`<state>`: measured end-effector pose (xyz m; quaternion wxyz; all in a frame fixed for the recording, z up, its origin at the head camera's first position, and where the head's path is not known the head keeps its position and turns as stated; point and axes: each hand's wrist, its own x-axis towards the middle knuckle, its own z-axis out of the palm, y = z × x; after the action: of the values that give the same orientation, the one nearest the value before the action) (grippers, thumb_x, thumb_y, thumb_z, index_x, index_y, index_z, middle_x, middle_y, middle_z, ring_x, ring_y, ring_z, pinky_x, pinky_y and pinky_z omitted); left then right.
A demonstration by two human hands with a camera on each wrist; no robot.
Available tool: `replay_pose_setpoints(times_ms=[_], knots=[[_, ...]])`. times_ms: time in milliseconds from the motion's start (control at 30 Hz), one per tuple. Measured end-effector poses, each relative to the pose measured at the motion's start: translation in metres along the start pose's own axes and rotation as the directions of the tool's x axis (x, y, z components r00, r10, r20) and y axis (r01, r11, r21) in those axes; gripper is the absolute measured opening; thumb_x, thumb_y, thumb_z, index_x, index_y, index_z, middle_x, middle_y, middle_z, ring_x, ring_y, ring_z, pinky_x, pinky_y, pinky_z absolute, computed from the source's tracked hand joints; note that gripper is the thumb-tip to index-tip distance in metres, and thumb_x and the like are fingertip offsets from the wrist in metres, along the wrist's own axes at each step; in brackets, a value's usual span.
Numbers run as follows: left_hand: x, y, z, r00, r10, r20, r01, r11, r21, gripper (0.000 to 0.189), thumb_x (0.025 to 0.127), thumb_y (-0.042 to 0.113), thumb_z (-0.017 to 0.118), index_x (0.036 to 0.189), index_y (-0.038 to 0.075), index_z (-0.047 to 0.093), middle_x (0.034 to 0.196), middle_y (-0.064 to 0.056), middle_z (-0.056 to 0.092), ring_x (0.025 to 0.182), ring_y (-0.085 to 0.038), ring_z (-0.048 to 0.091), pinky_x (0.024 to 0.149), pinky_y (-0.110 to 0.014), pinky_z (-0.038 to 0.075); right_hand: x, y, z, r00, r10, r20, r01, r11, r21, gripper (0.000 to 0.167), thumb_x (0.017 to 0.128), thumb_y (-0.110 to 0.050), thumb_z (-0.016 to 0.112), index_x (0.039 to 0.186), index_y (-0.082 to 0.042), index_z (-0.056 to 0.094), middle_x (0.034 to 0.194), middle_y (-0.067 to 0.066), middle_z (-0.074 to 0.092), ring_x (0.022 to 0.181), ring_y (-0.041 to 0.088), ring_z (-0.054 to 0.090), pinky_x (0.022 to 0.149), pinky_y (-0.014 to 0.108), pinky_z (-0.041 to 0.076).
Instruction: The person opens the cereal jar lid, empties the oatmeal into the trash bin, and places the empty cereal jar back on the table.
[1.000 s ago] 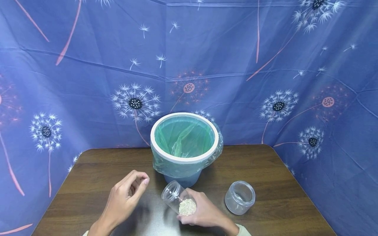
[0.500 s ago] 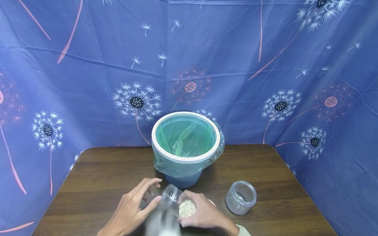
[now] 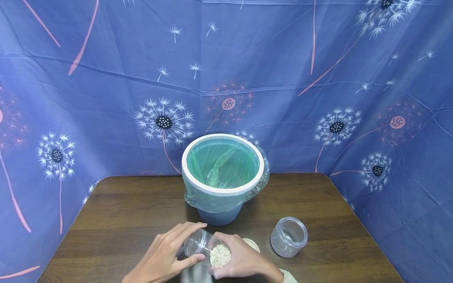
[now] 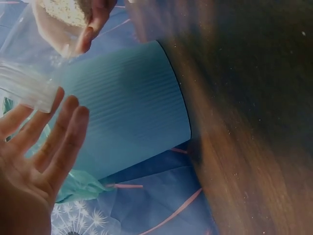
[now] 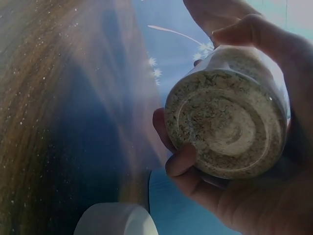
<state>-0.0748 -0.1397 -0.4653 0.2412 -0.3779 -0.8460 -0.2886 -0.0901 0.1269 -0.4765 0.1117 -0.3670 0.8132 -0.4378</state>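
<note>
My right hand grips a clear jar round its body, tilted with its ridged clear end towards the left. Pale, flaky grains lie heaped at the jar's base end, which faces the camera in the right wrist view. My left hand has its thumb and fingers on opposite sides of the ridged end. In the left wrist view its fingertips meet the rim of that end, while the other fingers stretch out beside it. Both hands are low over the table, in front of a bin.
The blue bin has a white ring and a green liner bag. A second clear jar stands to the right on the wooden table. A pale round thing shows behind my right hand. Patterned blue cloth hangs behind.
My left hand has moved right and down, spread its thumb and fingers, and met the jar's ridged end. The jar in my right hand has shifted slightly left and down.
</note>
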Motion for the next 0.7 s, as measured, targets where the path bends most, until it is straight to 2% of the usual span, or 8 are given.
replay_pose_setpoints(times_ms=[133, 267, 367, 467, 567, 700], knots=[[0.002, -0.003, 0.003, 0.998, 0.049, -0.029, -0.051, 0.998, -0.043, 0.057, 0.094, 0.051, 0.080, 0.141, 0.023, 0.064, 0.119, 0.013, 0.066, 0.085, 0.003, 0.061, 0.066, -0.014, 0.047, 0.001, -0.002, 0.000, 1.000, 0.001, 0.027, -0.001, 1.000, 0.017, 0.043, 0.078, -0.027, 0.090, 0.110, -0.031, 0.062, 0.100, -0.017, 0.067, 0.090, -0.003, 0.062, 0.080, 0.021, 0.054], [0.005, -0.005, 0.007, 0.992, 0.114, -0.063, -0.118, 0.991, -0.070, 0.049, 0.094, 0.051, 0.079, 0.130, 0.019, 0.066, 0.107, 0.014, 0.059, 0.073, 0.008, 0.050, 0.062, -0.006, 0.039, 0.002, -0.004, 0.000, 0.999, -0.022, 0.046, 0.021, 1.000, 0.022, 0.041, 0.079, -0.028, 0.090, 0.110, -0.027, 0.063, 0.099, -0.017, 0.066, 0.086, -0.006, 0.061, 0.078, 0.019, 0.054], [0.009, -0.006, 0.010, 0.981, 0.157, -0.110, -0.163, 0.986, -0.046, 0.045, 0.095, 0.052, 0.075, 0.122, 0.017, 0.068, 0.102, 0.014, 0.058, 0.072, 0.008, 0.049, 0.060, -0.007, 0.040, 0.004, -0.005, 0.001, 0.998, -0.036, 0.043, 0.035, 0.999, 0.019, 0.041, 0.079, -0.030, 0.090, 0.110, -0.026, 0.064, 0.098, -0.017, 0.067, 0.085, -0.007, 0.061, 0.077, 0.018, 0.054], [0.013, -0.007, 0.015, 0.964, 0.201, -0.173, -0.206, 0.979, -0.010, 0.040, 0.095, 0.050, 0.071, 0.113, 0.015, 0.068, 0.097, 0.012, 0.058, 0.071, 0.006, 0.051, 0.058, -0.009, 0.042, 0.006, -0.005, 0.003, 0.999, -0.043, 0.031, 0.042, 0.999, 0.019, 0.042, 0.078, -0.030, 0.091, 0.110, -0.029, 0.064, 0.098, -0.018, 0.067, 0.085, -0.007, 0.062, 0.076, 0.018, 0.054], [0.015, -0.007, 0.019, 0.951, 0.220, -0.218, -0.220, 0.975, 0.023, 0.036, 0.096, 0.049, 0.067, 0.106, 0.014, 0.068, 0.094, 0.011, 0.060, 0.070, 0.003, 0.054, 0.058, -0.011, 0.044, 0.007, -0.003, 0.005, 0.999, -0.034, 0.017, 0.033, 0.999, 0.037, 0.043, 0.077, -0.029, 0.093, 0.110, -0.030, 0.065, 0.098, -0.019, 0.068, 0.085, -0.006, 0.063, 0.075, 0.018, 0.054], [0.018, -0.007, 0.022, 0.947, 0.206, -0.247, -0.198, 0.979, 0.055, 0.033, 0.096, 0.047, 0.064, 0.103, 0.015, 0.067, 0.092, 0.011, 0.061, 0.069, 0.002, 0.055, 0.056, -0.012, 0.044, 0.010, -0.002, 0.008, 1.000, -0.023, -0.011, 0.024, 0.998, 0.052, 0.042, 0.076, -0.025, 0.092, 0.108, -0.029, 0.065, 0.095, -0.017, 0.068, 0.082, -0.006, 0.062, 0.072, 0.018, 0.054]])
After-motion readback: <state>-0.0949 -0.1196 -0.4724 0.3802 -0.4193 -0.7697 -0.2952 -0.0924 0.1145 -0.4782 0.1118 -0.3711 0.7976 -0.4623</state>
